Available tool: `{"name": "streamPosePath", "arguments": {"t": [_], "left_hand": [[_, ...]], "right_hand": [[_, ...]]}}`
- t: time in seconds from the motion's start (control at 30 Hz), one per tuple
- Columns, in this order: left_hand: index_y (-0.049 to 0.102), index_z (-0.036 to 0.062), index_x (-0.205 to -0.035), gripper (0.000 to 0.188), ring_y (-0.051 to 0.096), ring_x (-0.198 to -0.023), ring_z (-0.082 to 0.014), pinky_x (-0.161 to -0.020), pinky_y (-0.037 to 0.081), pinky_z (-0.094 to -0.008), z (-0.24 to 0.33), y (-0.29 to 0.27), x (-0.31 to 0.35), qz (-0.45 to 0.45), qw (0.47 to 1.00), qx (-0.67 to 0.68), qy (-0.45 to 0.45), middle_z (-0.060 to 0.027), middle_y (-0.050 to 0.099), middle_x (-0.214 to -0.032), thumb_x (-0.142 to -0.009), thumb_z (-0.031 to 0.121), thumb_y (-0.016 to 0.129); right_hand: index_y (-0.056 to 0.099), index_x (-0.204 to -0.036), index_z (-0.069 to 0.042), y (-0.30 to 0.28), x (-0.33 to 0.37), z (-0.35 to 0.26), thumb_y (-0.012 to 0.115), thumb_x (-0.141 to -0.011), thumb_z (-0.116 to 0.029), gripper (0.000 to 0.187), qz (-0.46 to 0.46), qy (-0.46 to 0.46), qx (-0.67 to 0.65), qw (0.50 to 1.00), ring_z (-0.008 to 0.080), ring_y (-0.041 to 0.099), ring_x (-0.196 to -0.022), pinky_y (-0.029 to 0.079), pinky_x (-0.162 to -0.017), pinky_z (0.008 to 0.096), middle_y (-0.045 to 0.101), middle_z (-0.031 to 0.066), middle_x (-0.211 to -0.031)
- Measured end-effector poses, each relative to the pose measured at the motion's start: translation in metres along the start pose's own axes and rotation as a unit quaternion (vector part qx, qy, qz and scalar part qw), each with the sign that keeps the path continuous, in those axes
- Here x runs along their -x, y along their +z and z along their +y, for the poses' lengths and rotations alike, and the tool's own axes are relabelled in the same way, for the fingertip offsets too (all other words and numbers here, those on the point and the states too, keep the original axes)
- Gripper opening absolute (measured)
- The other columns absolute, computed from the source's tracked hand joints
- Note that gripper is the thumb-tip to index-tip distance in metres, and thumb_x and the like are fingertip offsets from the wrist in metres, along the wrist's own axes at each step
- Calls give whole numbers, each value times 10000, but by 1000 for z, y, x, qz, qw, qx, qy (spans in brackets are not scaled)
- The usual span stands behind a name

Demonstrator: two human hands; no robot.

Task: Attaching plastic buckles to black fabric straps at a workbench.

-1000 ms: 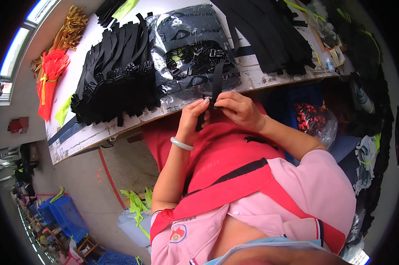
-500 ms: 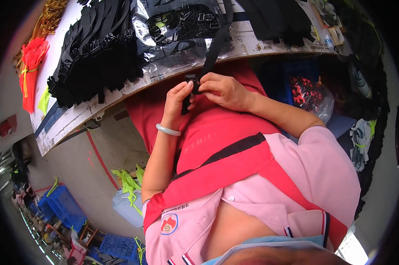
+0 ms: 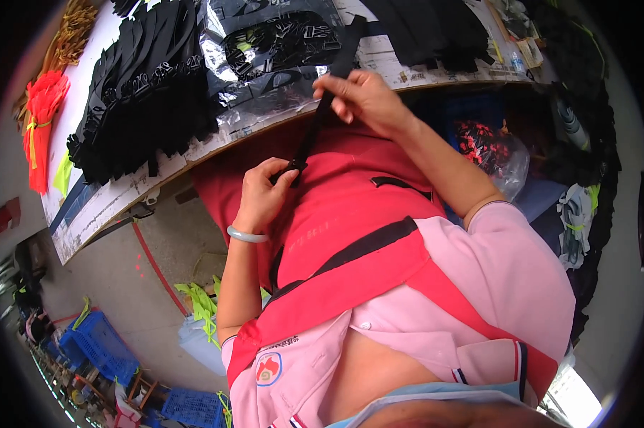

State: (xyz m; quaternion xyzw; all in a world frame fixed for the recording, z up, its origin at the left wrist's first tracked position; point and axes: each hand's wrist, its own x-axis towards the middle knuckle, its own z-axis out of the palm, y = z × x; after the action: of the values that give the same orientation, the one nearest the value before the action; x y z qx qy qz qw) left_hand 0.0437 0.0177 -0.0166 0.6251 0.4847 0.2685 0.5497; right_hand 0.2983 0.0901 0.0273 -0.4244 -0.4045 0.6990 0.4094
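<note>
While my left hand [image 3: 260,192] pinches the black buckle [image 3: 297,165], the strap [image 3: 348,53] runs from it beneath my right hand [image 3: 372,102], whose grip I cannot tell; I judge it light and limp, best held flat beside the stiffer buckle.

Your flat black strap [image 3: 313,130], running slantwise and nearly straight between your hands, a small black buckle [image 3: 297,165] at its lower part, pinched in your left hand [image 3: 262,191], upper stretch passing your right hand's [image 3: 370,101] fingertips.
</note>
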Motion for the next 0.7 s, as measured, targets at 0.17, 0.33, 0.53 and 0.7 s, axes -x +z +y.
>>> {"name": "streamPosePath", "arguments": {"t": [0.17, 0.33, 0.53, 0.7], "left_hand": [[667, -41, -902, 161, 638, -755, -244, -645, 474, -319, -25, -30, 11, 66, 992, -99, 35, -125, 657, -884, -817, 95, 677], [694, 20, -911, 153, 366, -525, 7, -470, 254, -179, 6, -36, -2, 203, 959, 196, -36, 85, 487, -613, -936, 140, 601], [685, 1, -964, 161, 397, -541, -3, -467, 286, -183, 10, -21, -8, 219, 954, 204, 12, 68, 513, -633, -939, 132, 594], [665, -26, -978, 140, 462, -615, -27, -504, 355, -190, 10, -20, -5, 263, 946, 184, 42, 43, 576, -742, -922, 88, 605]], "right_hand": [[646, -1069, -5, -72, -19, -78, 553, -968, -235, 267, 126, -155, 10, 980, 1, 443, -486, 329, -428, 133, 613, 7, -787], [613, -1082, -34, 10, -2, -43, 558, -962, -265, 266, -16, 36, 193, 980, 5, 403, -433, 286, -397, 153, 600, 2, -667], [568, -966, -31, 74, 2, 15, 529, -975, -213, 186, -154, 118, 143, 971, 28, 439, -393, 311, -350, 173, 600, 33, -620], [578, -916, -18, 74, 4, 18, 545, -951, -195, 184, -126, 161, 115, 972, 55, 469, -389, 348, -349, 196, 613, 54, -625]]}}
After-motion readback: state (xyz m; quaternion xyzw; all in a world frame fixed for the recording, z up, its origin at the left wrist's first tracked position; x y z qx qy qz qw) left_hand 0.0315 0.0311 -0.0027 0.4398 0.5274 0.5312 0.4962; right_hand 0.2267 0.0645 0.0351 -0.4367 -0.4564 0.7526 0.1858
